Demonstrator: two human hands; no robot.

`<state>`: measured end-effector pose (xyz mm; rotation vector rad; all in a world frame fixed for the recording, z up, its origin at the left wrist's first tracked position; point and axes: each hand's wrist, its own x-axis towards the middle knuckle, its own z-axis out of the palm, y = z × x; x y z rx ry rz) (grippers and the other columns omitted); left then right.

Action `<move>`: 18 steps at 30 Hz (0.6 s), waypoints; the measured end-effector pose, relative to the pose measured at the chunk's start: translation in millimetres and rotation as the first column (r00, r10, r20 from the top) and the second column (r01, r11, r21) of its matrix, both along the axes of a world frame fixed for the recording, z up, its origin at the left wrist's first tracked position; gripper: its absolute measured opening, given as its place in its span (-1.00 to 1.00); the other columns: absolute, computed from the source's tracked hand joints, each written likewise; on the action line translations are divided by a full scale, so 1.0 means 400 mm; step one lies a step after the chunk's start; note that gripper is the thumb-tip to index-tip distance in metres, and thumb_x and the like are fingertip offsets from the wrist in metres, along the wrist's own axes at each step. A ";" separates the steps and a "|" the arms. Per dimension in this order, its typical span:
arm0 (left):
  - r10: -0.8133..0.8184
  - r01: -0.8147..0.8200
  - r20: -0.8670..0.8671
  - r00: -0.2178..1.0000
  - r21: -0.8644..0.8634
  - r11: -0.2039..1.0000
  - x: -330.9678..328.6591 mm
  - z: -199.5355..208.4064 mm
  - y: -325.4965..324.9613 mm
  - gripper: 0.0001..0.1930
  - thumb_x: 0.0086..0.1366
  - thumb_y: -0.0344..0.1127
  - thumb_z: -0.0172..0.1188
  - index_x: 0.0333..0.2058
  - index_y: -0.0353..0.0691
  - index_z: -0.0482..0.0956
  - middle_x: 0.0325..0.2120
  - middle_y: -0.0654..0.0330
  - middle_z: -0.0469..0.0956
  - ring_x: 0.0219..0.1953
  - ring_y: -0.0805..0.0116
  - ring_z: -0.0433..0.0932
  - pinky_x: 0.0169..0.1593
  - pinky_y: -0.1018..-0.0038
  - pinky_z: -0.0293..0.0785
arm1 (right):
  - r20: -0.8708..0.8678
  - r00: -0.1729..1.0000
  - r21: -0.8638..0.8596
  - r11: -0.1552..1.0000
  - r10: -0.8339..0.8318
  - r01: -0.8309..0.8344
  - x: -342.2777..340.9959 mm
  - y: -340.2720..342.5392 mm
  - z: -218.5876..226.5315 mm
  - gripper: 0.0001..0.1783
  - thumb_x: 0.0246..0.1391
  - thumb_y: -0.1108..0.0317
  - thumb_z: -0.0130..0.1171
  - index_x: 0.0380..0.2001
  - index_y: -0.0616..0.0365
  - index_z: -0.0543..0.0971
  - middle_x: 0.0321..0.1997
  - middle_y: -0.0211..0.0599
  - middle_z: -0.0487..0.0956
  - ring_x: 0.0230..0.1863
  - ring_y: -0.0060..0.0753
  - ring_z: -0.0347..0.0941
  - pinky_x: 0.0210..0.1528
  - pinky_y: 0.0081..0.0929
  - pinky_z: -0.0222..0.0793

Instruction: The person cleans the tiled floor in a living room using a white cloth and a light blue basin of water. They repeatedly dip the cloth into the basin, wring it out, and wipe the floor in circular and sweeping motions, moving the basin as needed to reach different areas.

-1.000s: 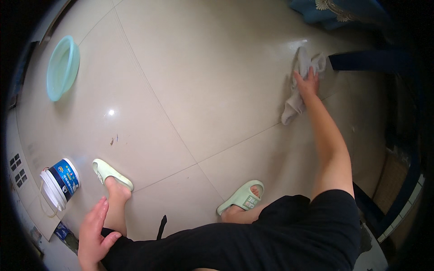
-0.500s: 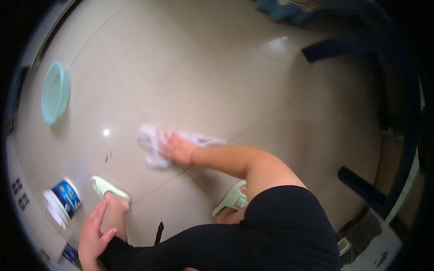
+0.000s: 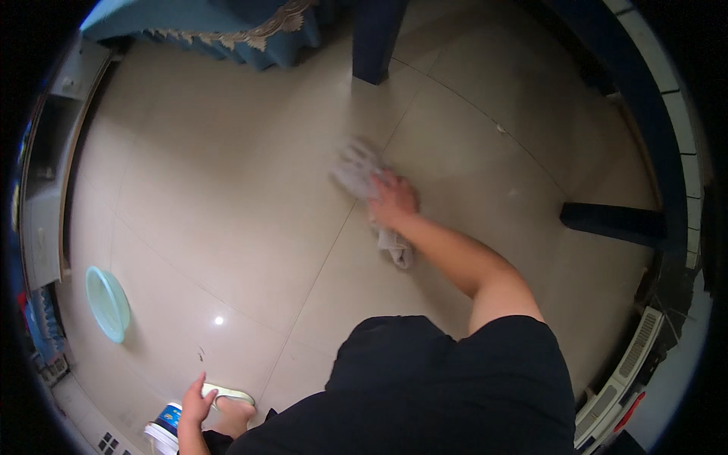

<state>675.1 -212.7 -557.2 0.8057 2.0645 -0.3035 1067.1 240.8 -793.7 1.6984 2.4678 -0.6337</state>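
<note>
the fingers of the right hand point(image 3: 394, 201) lie on the grey-white cloth point(image 3: 355, 168), motion-blurred at the tips, so i cannot tell whether they are curled into it or simply pressed flat. the cloth is bunched on the pale tiled floor point(image 3: 227, 197), straddling a tile edge, with one rumpled end trailing back under the wrist toward the body. half a second ago it sat by the tile corner in front of the feet; now it is farther out along that edge, nearer the dark blue leg point(image 3: 371, 49), though well short of touching it. for the work, this means the cloth now covers a farther stretch of floor, and the tiles by the feet lie uncovered. the view has swung to the right too, bringing the blue fabric point(image 3: 220, 24) in along the floor's far edge. the left hand point(image 3: 197, 408) stays off the work, its fingers stretched out and thumb apart, with nothing visible in it. close by are the pale slipper point(image 3: 233, 393) and the white-and-blue bucket point(image 3: 168, 418). farther off, toward the floor's left edge, stands the aqua basin point(image 3: 111, 305); small dark marks point(image 3: 200, 354) dot the floor between it and the slipper.
</note>
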 end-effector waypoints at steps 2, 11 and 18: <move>-0.141 0.137 -0.023 0.990 -0.127 0.982 0.044 0.026 0.038 -0.36 0.05 -0.12 0.24 0.09 -0.24 0.28 -0.04 -0.12 0.38 0.02 -0.02 0.36 0.06 0.29 0.30 | -0.003 1.000 -0.083 0.996 -0.020 0.019 0.087 0.061 0.090 -0.43 -0.11 -0.06 0.09 0.02 -0.15 0.41 0.12 -0.25 0.32 0.07 -0.11 0.27 0.06 -0.23 0.23; -0.344 0.345 0.021 0.939 -0.048 0.937 0.209 -0.028 0.379 -0.40 0.07 -0.13 0.21 0.08 -0.18 0.29 -0.05 -0.06 0.40 -0.01 0.00 0.39 0.02 0.29 0.33 | 0.246 0.831 0.123 0.867 -0.498 0.483 0.482 0.521 0.025 -0.57 0.14 0.16 -0.09 0.06 0.00 0.35 0.13 -0.21 0.33 0.07 -0.23 0.31 0.10 -0.31 0.23; -0.508 0.477 0.168 0.845 0.196 0.857 0.417 -0.138 0.646 -0.41 0.11 -0.12 0.18 0.10 -0.16 0.26 0.00 0.02 0.38 0.02 0.08 0.36 0.03 0.32 0.34 | 0.041 0.793 0.377 0.745 -0.607 0.550 0.523 0.494 -0.145 -0.54 0.24 0.24 -0.35 0.17 0.11 0.17 0.30 -0.23 0.06 0.23 -0.23 0.11 0.21 -0.29 0.12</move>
